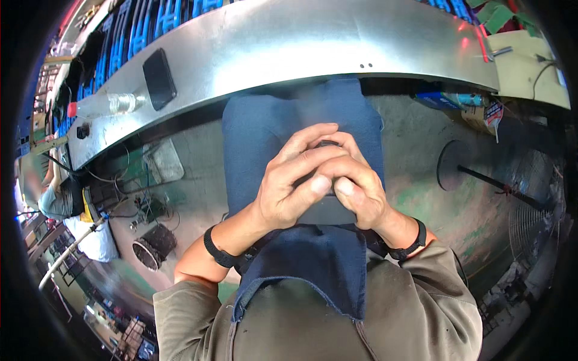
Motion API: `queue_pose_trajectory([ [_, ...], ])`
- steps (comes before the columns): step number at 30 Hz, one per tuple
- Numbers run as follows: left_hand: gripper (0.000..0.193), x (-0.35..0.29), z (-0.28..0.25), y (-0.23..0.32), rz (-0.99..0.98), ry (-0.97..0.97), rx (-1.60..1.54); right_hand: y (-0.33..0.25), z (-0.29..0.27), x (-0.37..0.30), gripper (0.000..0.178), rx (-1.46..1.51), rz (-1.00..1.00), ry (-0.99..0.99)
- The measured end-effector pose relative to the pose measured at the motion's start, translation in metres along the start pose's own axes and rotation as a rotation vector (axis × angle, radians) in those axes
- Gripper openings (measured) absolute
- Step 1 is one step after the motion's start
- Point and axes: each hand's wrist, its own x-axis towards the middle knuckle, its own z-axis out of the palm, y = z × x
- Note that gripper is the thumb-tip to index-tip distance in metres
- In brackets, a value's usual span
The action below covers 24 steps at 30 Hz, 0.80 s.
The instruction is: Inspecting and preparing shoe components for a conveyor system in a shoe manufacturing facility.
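My left hand (295,180) and my right hand (359,183) meet above my lap, their fingers bent and overlapping, thumbs toward each other. Both are closed. A small dark patch (328,144) shows between the fingers; whether it is something they hold I cannot make out. Below the hands lies a dark grey flat piece (327,215), partly covered by them. A dark blue cloth apron (253,144) is spread over my legs, and its upper flap (301,256) hangs on my chest. Each wrist wears a black band.
Ahead runs a metal worktop (241,45) with a black phone (159,79) and a clear bottle (108,105) with a red cap. Blue racks (141,27) line its far side. A round-based stand (454,165) and fan (530,222) are right; a black bucket (155,246) and another person (60,198) are left.
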Motion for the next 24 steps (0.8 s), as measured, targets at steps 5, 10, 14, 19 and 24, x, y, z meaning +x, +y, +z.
queue_pose_trajectory([
  [5,0.079,-0.014,0.012,-0.006,0.024,-0.013,-0.042,-0.016,-0.005,-0.018,0.038,0.152,0.111,0.033],
  [10,0.123,-0.083,0.011,-0.027,0.032,-0.008,0.336,-0.032,-0.011,-0.037,0.033,0.08,0.11,0.062],
  [14,0.131,-0.078,0.035,-0.027,-0.162,-0.218,0.365,-0.039,-0.005,-0.048,0.034,-0.049,0.045,0.089],
  [19,0.101,-0.031,0.001,0.055,0.249,-0.518,0.774,-0.043,-0.025,-0.058,0.081,0.591,0.193,0.351],
  [24,0.119,-0.021,-0.023,0.075,0.459,-0.002,0.811,-0.043,-0.012,-0.066,0.105,0.861,0.399,0.073],
])
